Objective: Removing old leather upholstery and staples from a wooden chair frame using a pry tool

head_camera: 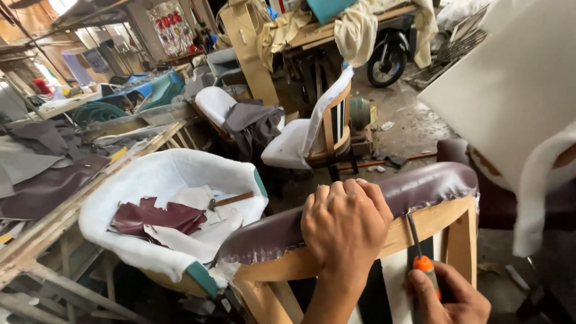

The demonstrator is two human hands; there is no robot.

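1. We see a cluttered upholstery workshop, concrete floor [414,129].
2. Red-and-white banner [171,27] hangs top left.
3. Left hand [346,231] fisted, pressing maroon leatherette [420,187] on the wooden chair frame's [447,219] top rail.
4. Right hand [447,297] clamps an orange-handled screwdriver [420,252], tip at the rail's right end.

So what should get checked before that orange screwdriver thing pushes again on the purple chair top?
1. Left hand pressing the maroon covering down on the rail: ok.
2. Right hand gripping the orange-handled tool: ok.
3. Tool tip at the covering's edge on the wooden frame: ok.
4. Left fingers out of the tip's path: ok, beside it, close.
5. Covering smooth along the rail: not ok, edge puckered.
6. Frame steady: cannot tell.
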